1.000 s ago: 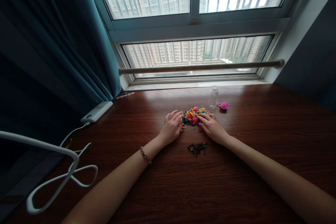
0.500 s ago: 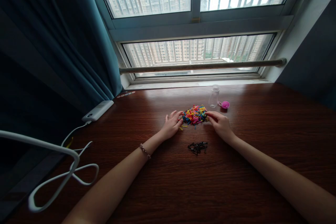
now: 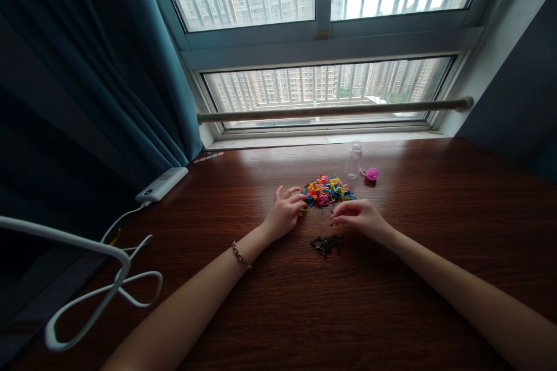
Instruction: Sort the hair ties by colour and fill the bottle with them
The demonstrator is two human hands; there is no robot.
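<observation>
The right hand [image 3: 359, 217] pinches a small dark band [image 3: 332, 218]; the left hand [image 3: 285, 213], fingers spread, touches the colorful pile [image 3: 326, 191].

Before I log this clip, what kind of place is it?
Probably a room in a high-rise home: a blue curtain, a barred window over tall buildings, and a wooden table beneath.

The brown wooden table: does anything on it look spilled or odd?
The loose heap of small multicoloured bands might look spilled, lying outside the clear bottle, but it is gathered together; nothing else stands out.
</observation>
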